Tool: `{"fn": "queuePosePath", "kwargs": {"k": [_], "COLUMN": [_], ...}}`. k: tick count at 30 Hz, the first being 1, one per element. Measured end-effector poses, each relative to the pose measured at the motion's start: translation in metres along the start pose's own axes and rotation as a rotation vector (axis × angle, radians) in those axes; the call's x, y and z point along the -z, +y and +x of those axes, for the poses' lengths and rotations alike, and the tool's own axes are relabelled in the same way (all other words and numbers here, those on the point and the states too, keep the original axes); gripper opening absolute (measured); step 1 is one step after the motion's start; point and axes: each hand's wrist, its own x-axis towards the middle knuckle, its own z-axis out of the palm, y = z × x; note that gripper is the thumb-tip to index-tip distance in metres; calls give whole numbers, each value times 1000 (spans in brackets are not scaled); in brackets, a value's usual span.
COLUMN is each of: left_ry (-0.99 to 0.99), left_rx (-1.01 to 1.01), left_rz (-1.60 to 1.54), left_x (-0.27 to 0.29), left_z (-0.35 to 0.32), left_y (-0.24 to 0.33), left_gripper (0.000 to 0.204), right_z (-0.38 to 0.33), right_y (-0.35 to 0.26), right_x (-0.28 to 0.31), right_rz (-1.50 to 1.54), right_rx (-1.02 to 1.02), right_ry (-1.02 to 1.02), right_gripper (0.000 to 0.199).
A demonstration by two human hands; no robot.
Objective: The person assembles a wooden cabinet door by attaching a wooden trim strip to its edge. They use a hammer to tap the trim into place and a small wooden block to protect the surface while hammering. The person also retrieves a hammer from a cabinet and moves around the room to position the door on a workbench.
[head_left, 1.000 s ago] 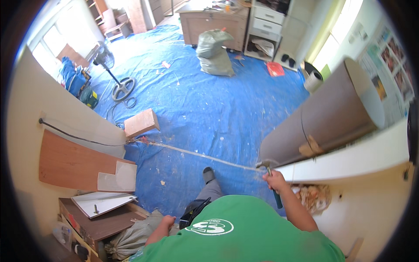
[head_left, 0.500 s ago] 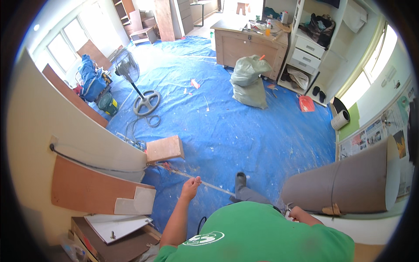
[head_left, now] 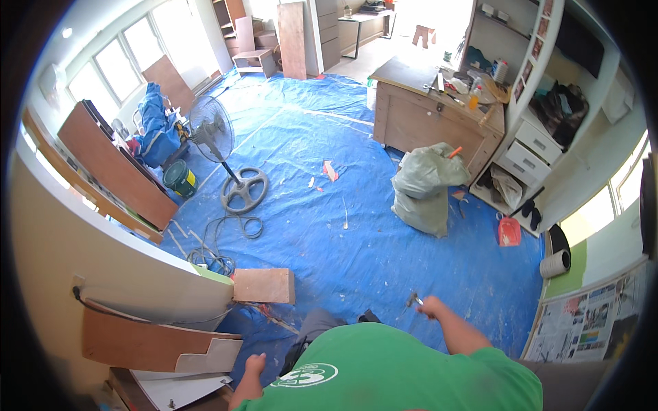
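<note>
My right hand [head_left: 431,308] is closed around a small metal hand tool [head_left: 414,299]. The tool's dark and silvery end sticks out to the left of my fingers, too small to tell its exact kind. It is held in front of me above a blue tarp [head_left: 329,253] that covers the floor. Low on the left, my left hand [head_left: 256,364] hangs beside my body with its fingers curled in and nothing visible in them. The nearest things to it are a brown curved panel [head_left: 130,335] and a wooden box [head_left: 264,285].
A standing fan [head_left: 214,130] with a loose cable is at left, near a dark green bucket [head_left: 179,179]. A stuffed pale sack [head_left: 425,192] stands before a wooden workbench [head_left: 411,120]. A red dustpan [head_left: 508,231] lies by the shelving at right.
I have moved forward and the view has shifted. My right hand has swung out ahead with the tool; my left hand has dropped back and lower. The large grey roll has mostly left view.
</note>
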Motion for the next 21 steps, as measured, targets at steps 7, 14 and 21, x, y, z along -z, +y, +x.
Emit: {"fn": "queuePosePath", "kwargs": {"k": [7,14,21], "left_ry": [-209,138,300], "left_rx": [134,-274,-368], "left_rz": [-309,123,-527], "left_x": [12,221,507], "left_z": [124,365,489], "left_y": [23,190,479], "left_gripper": [61,43,47], "right_z": [80,146,261], "right_y": [-203,-218,-206], "right_x": [167,205,225], "right_rz": [317,-9,-232], "right_rx": [46,-144,-105], "right_ry": [243,139,-211], "right_gripper": [38,42,21]}}
